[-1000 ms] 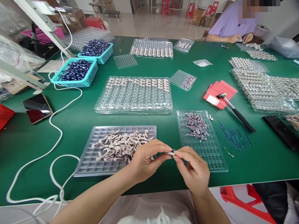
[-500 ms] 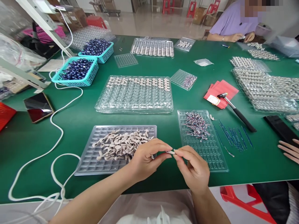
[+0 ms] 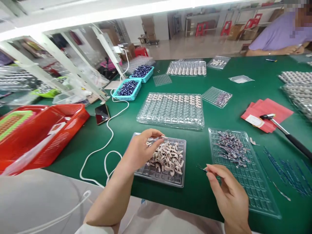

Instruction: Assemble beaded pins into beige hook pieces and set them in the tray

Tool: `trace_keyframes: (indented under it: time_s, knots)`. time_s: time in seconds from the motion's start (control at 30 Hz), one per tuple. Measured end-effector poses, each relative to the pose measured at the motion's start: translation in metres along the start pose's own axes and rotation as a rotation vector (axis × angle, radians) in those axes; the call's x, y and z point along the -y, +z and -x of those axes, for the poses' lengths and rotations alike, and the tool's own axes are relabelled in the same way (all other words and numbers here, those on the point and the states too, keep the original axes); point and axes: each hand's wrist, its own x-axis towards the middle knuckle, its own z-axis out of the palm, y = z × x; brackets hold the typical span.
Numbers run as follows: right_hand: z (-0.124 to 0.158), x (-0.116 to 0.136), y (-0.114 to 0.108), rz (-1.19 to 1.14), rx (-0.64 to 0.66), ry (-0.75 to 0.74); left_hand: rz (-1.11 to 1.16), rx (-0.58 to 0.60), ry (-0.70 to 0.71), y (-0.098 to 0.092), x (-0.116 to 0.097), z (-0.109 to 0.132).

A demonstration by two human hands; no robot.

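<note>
My left hand [image 3: 142,148] pinches a small white piece [image 3: 164,137] above the left part of a grey tray [image 3: 181,185], which holds a heap of beige curved pieces [image 3: 170,157]. To the right, my right hand [image 3: 227,191] holds a small part with thin dark wires [image 3: 201,168] between thumb and forefinger, over the green table. Beside that hand lies a clear tray [image 3: 263,198] with a pile of small wired parts [image 3: 232,148]. Beyond the grey tray, a stacked clear tray [image 3: 170,112] has beige pieces in its upper rows.
A hammer [image 3: 297,141] lies across red packets [image 3: 275,110] at right. Teal baskets [image 3: 128,94] of dark blue pieces, a phone [image 3: 102,114] and white cable [image 3: 109,128] are at left, near red baskets [image 3: 60,139]. A person in purple [image 3: 275,37] sits across the table.
The view has turned left. My hands have moved apart; the left is now over the grey tray with a white piece, and the right holds the wired part.
</note>
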Motion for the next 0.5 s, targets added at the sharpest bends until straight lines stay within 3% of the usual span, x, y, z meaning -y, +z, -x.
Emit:
trace_keyframes:
  time_s: [0.1,0.2,0.33,0.5]
  knots:
    - [0.001,-0.002,-0.001,0.036,0.016,-0.008,-0.178,0.077,-0.075,-0.033,0.018,0.005]
    - [-0.002,0.000,-0.001,0.071,0.022,-0.039,-0.296,0.171,-0.075,-0.048,0.035,0.010]
    - [-0.004,0.013,-0.009,0.090,-0.005,-0.077,-0.351,0.315,-0.082,-0.053,0.042,0.003]
    - [-0.001,0.024,-0.029,0.132,-0.109,-0.045,-0.303,0.275,-0.071,-0.040,0.019,-0.049]
